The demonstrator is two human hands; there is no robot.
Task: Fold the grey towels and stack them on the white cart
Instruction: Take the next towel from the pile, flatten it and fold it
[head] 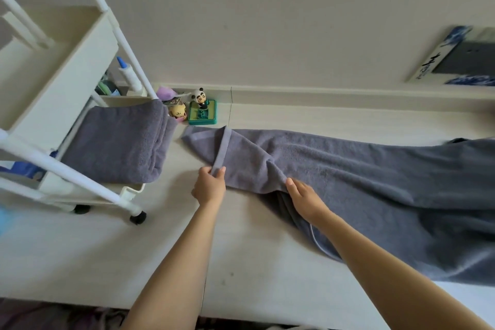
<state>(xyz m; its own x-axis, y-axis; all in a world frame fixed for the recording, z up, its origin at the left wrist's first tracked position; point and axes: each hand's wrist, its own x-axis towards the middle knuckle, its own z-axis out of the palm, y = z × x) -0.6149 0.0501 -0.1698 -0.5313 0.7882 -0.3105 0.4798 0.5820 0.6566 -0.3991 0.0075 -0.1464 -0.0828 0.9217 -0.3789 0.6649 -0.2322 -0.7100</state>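
Two bare forearms reach forward from the bottom edge of the head view, over a pale floor (80, 249). At the end of the left arm, the left hand (209, 187) pinches the hemmed band of a grey towel (348, 182) between thumb and fingers, holding that edge slightly raised. Just to its right, the right hand (304, 197) grasps a bunched fold of the same towel at its near edge, fingers tucked into the cloth.

This towel lies spread long across the floor, running from near the toys out past the right edge of the frame. It is a dusky grey with a looped pile, a flat woven band along the end, and creases around the 2 hands. Its far left corner lies flat on the floor.

To the left stands the white cart (67, 83), a tiered frame of white tubes and trays on black castors (138, 217); 2 castors show. On its lowest tray rests 1 folded towel (117, 142), the same grey, its layered edges facing right and overhanging the tray. An upper tray holds a white bottle with a blue tip (128, 72) and some green items too small to tell apart.

By the skirting board beside the cart sit 3 small things: a panda figure (198, 98) on a green base, a yellow toy (178, 111) and a lilac object (166, 92). At the far right a flat panel with blue and black marks (460, 59) leans against the wall.
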